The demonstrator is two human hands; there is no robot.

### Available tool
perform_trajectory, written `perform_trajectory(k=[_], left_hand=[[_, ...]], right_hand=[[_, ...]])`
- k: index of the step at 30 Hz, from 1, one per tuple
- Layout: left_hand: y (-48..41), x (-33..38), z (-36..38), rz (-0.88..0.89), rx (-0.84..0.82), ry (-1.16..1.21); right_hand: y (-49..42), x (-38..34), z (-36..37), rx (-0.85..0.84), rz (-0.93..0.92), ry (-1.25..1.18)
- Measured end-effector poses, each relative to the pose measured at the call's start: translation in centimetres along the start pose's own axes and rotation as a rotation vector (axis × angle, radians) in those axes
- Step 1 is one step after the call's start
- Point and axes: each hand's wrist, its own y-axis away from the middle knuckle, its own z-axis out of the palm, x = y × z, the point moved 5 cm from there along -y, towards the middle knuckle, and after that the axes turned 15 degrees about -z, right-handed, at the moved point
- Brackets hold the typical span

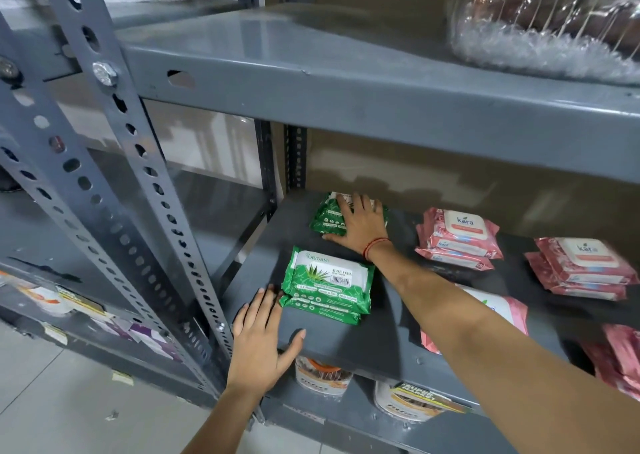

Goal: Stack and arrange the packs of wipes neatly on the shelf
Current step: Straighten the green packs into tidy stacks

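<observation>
On the grey metal shelf [346,346] lie two stacks of green aloe vera wipes. My right hand [360,223] lies flat on the far green stack [327,216], fingers spread over its top. The near green stack [327,285] sits close to the shelf's front edge. My left hand [259,339] rests on the shelf's front left corner, fingertips touching that stack's left side, thumb on the shelf top. Pink wipe stacks lie to the right: one at the back [459,237], one further right [581,268], one partly hidden under my right forearm [498,311].
More pink packs [620,360] sit at the right edge. A perforated grey upright [138,183] stands left of the shelf. The shelf above [346,73] holds a plastic-wrapped bundle [547,28]. Tubs [408,401] stand on the shelf below.
</observation>
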Motion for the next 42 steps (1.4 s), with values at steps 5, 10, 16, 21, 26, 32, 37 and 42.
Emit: perform_trajectory(k=[5, 10, 16, 21, 26, 32, 37, 42], left_hand=[[-0.1, 0.0, 0.1, -0.004, -0.002, 0.009], [-0.1, -0.1, 0.1, -0.014, -0.012, 0.002], [0.1, 0.0, -0.2, -0.018, -0.011, -0.021], [0.1, 0.1, -0.2, -0.004, -0.012, -0.035], [0.2, 0.0, -0.1, 0.029, -0.057, -0.031], [0.3, -0.1, -0.5, 0.081, -0.092, -0.037], [0.4, -0.1, -0.5, 0.108, -0.058, -0.058], [0.5, -0.1, -0.6, 0.09, -0.037, -0.04]], right_hand=[[-0.3, 0.1, 0.1, -0.01, -0.018, 0.037], [-0.7, 0.1, 0.0, -0.047, -0.024, 0.019], [0.0, -0.2, -1.8, -0.026, 0.016, -0.143], [3.5, -2.6, -6.0, 0.118, 0.046, -0.474], [9.5, -9.7, -7.3, 0.087, -0.139, -0.519], [11.6, -11.7, -5.3, 0.007, -0.176, -0.251], [11.3, -12.2, -4.8, 0.011, -0.166, -0.167], [11.5, -12.3, -5.2, 0.002, -0.168, -0.144]])
